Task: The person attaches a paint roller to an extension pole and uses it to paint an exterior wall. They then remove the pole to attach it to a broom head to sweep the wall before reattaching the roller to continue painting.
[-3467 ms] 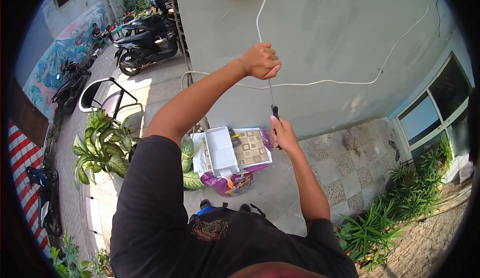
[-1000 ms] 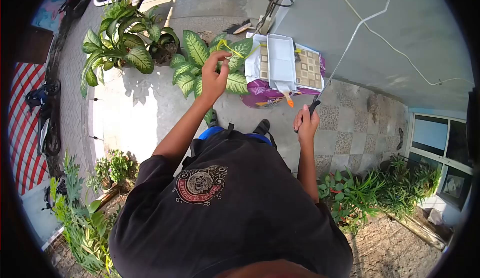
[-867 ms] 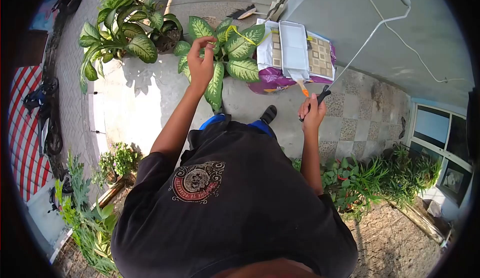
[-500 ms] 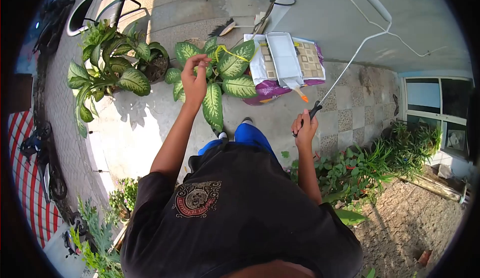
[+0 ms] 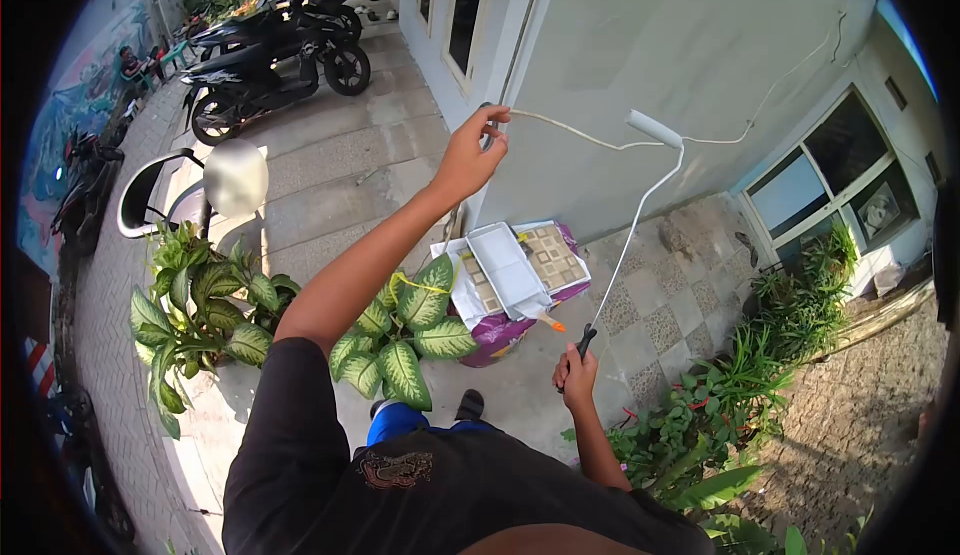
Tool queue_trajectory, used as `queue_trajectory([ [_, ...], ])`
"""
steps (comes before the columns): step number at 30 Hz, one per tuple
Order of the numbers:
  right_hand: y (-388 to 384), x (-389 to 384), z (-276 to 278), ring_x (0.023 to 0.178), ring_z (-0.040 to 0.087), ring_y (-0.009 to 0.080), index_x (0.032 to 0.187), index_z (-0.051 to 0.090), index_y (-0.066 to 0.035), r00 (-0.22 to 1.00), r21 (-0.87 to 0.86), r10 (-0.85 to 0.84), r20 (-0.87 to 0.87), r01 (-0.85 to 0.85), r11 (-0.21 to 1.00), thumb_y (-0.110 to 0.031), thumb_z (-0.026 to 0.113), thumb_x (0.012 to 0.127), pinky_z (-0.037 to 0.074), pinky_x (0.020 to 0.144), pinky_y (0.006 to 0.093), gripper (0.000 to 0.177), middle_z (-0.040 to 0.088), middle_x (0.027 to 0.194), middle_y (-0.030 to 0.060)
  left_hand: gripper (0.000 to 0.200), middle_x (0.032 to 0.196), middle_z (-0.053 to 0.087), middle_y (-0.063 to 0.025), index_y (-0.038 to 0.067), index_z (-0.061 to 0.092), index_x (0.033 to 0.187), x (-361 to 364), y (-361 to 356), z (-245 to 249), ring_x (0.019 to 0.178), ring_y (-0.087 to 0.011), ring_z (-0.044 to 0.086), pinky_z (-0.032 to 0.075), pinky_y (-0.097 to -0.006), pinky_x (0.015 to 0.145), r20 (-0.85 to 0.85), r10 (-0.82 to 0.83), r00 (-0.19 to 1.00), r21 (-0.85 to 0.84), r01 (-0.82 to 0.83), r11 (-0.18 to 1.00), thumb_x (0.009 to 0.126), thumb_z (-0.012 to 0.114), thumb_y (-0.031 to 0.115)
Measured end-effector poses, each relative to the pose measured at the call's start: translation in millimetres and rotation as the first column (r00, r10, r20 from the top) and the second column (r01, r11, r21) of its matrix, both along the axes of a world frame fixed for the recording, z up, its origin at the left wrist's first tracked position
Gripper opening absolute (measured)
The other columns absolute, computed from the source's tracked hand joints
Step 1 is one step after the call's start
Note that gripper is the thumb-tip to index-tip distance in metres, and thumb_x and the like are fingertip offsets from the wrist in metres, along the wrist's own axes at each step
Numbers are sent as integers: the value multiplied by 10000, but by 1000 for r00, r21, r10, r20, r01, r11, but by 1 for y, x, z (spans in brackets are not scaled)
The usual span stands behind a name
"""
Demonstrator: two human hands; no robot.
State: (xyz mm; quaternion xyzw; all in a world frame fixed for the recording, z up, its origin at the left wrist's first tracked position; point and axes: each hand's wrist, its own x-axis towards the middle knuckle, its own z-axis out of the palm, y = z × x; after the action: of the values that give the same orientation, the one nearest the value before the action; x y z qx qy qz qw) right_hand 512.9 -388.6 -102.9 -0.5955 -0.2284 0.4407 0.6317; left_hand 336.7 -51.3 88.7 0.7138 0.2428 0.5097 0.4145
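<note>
My right hand (image 5: 577, 377) is wrapped around the black handle of a paint roller (image 5: 632, 235). Its long bent metal rod reaches up to a white roller sleeve (image 5: 654, 128) in front of the grey wall. My left hand (image 5: 470, 160) is raised at the wall's corner, fingers curled around a bundle of cables (image 5: 489, 127). From there a pale cable (image 5: 570, 131) runs right across the wall, passing by the roller sleeve. Below the hands, a white paint tray (image 5: 507, 267) rests on a tile-patterned surface, and a paintbrush (image 5: 551, 322) with an orange tip lies at its near end.
Potted leafy plants (image 5: 405, 340) stand left of the tray, near my feet. Parked motorbikes (image 5: 275, 75) are at the back left, and a mirror (image 5: 236, 177) sits closer. Green plants (image 5: 700, 405) border the checkered paving on the right, below a window (image 5: 835, 170).
My left hand has gone up from above the plant to the cables at the wall corner. The view has tilted up, showing the motorbikes and more wall. My right hand still grips the roller.
</note>
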Motion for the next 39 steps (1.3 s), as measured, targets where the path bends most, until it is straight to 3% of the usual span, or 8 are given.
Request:
queue_trajectory([
  [6, -46, -52, 7, 329, 376, 113, 795, 421, -88, 979, -40, -153, 134, 159, 986, -231, 535, 994, 355, 336, 280, 271, 388, 484, 0, 819, 1432, 385, -261, -42, 258, 1465, 72, 124, 57, 1320, -410, 397, 330, -440, 1113, 43, 191, 981, 255, -196, 947, 834, 690, 251],
  [9, -69, -104, 8, 325, 385, 113, 752, 424, -89, 946, -34, -275, 170, 285, 958, -223, 542, 990, 356, 335, 280, 298, 392, 468, 2, 825, 1394, 415, -251, -25, 276, 1457, 93, 143, 64, 1317, -401, 404, 356, -434, 1095, 81, 141, 987, 229, -156, 961, 820, 708, 274],
  [14, -82, -212, -7, 315, 399, 124, 755, 461, -58, 852, 17, -485, 197, 492, 871, -176, 545, 982, 357, 323, 282, 269, 411, 465, 15, 559, 994, 647, -97, 52, 499, 1249, 72, 123, 82, 914, -255, 625, 461, -399, 836, -88, 11, 996, 66, -6, 998, 823, 688, 361],
  [17, -79, -258, -2, 320, 392, 134, 727, 410, -88, 825, -1, -539, 171, 547, 837, -222, 562, 973, 334, 319, 299, 319, 386, 449, 15, 408, 865, 655, -62, 58, 596, 1048, 71, 117, 87, 848, -237, 637, 459, -389, 796, -57, -126, 990, -19, 125, 992, 836, 667, 399],
  [19, -81, -275, 5, 320, 396, 142, 739, 408, -88, 797, -41, -602, 47, 604, 796, -231, 553, 977, 331, 316, 311, 313, 386, 449, 20, 346, 812, 649, -62, 60, 617, 913, 66, 110, 100, 794, -225, 626, 460, -387, 773, 59, -146, 988, -54, 149, 987, 851, 657, 397],
  [27, -75, -266, 41, 318, 405, 137, 747, 443, -78, 799, 49, -487, 354, 504, 862, -366, 442, 1031, 353, 321, 290, 405, 401, 457, 21, 368, 574, 493, -4, 32, 573, 792, -8, 119, 158, 546, -104, 477, 392, -289, 552, 298, -267, 916, -160, 324, 932, 963, 560, 358],
  [35, 5, -251, 200, 363, 414, 95, 1149, 548, -18, 709, 193, -403, 579, 360, 913, -214, 510, 1005, 332, 357, 251, 246, 473, 520, 8, 396, 593, 500, -27, 27, 557, 764, -65, 182, 157, 517, -133, 496, 421, -308, 517, 319, -133, 938, -135, 183, 974, 972, 546, 363],
  [39, 53, -238, 280, 387, 442, 84, 1365, 457, -34, 581, 251, -371, 725, 279, 927, -149, 556, 978, 337, 368, 263, 415, 487, 537, -1, 417, 604, 524, -48, 20, 553, 755, -82, 192, 158, 518, -154, 529, 438, -321, 529, 278, -120, 953, -117, 157, 981, 975, 534, 373],
])
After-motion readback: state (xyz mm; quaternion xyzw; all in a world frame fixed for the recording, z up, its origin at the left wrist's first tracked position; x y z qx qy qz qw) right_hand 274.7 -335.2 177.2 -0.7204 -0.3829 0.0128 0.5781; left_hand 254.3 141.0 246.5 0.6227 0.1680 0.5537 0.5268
